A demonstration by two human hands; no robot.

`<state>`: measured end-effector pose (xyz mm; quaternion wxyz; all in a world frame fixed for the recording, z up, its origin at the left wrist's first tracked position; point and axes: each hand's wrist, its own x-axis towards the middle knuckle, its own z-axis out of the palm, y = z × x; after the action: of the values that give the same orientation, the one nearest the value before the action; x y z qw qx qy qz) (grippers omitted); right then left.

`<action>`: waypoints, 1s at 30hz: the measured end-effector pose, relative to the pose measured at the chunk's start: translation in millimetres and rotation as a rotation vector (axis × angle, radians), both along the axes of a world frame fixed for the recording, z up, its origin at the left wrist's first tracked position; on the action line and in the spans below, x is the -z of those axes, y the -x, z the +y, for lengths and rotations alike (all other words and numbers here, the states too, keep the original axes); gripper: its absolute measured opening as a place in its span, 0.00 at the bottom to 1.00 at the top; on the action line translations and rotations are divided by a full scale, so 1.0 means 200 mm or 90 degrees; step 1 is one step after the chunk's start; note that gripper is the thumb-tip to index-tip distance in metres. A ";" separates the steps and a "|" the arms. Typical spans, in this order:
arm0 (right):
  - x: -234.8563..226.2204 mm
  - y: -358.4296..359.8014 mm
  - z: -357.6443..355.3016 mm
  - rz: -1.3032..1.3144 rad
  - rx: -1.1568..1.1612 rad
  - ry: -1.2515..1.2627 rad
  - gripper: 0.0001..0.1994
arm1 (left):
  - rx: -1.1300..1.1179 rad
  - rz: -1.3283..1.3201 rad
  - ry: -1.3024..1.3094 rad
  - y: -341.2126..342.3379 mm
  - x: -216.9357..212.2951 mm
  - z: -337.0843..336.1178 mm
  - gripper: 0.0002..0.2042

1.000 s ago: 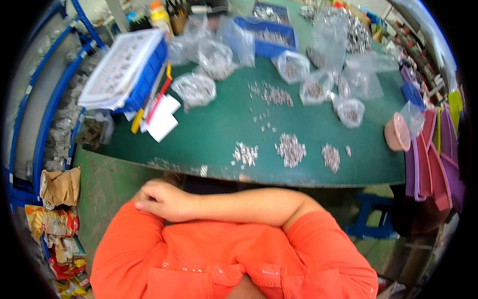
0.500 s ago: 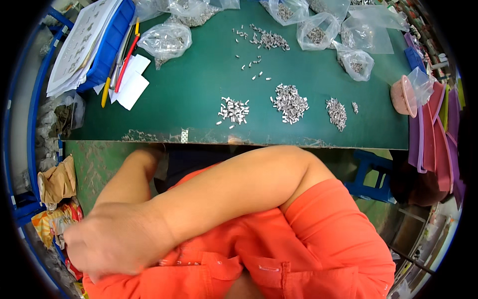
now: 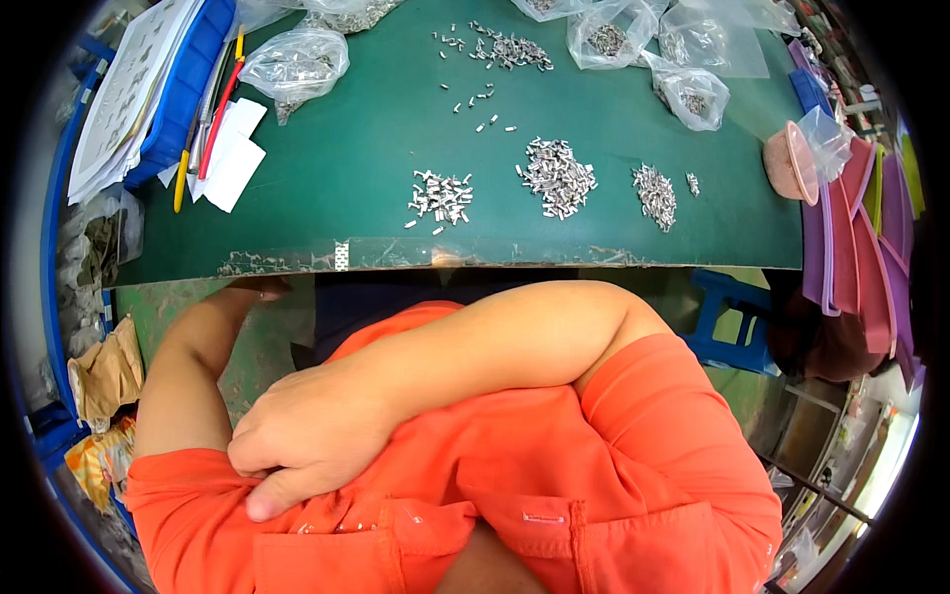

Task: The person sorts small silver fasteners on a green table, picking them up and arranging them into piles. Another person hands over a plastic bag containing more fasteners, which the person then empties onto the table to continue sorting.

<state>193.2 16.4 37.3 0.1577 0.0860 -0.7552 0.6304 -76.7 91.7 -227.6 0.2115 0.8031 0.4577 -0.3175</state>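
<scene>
My right arm lies across my chest. My right hand point(image 3: 315, 428) rests against the left side of my orange shirt point(image 3: 475, 460), beside the left sleeve. Its fingers are curled and the thumb points down; the fingertips and anything within them are hidden. My left hand point(image 3: 265, 287) hangs at the table's front edge, partly under it, and its fingers are hidden. On the green table point(image 3: 336, 178) nearest me lie a loose pile of small silvery metal tubes point(image 3: 439, 196), a bigger pile point(image 3: 557, 178), a narrower pile point(image 3: 655, 196) and a tiny cluster point(image 3: 693, 184).
Farther back are more scattered metal pieces point(image 3: 510, 49) and clear plastic bags point(image 3: 295, 64) of parts. At left, pens point(image 3: 220, 119) lie beside a blue tray point(image 3: 188, 94) with papers. A pink cup point(image 3: 791, 163) stands right. A blue stool point(image 3: 730, 322) is below the table.
My right hand has moved rightward and slightly up, from the blurred spot near my left shoulder onto my shirt. My left forearm has shifted left. The whole view has tilted slightly.
</scene>
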 end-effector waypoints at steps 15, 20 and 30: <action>0.19 -1.07 0.50 -0.277 0.943 -0.331 0.10 | -0.087 -0.546 0.106 -0.63 -1.20 -0.17 0.06; 0.28 -1.03 0.57 -0.323 0.888 -0.428 0.09 | -0.186 -0.806 -0.282 -0.85 -1.12 -0.13 0.03; 0.18 -1.22 0.44 -0.336 0.890 -0.199 0.09 | -0.388 -0.885 -0.291 -0.95 -0.97 -0.07 0.04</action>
<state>436.4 105.4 1.3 0.3205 -0.5445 -0.7270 0.2689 113.1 78.6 -32.9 0.3563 0.6803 0.4739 0.4308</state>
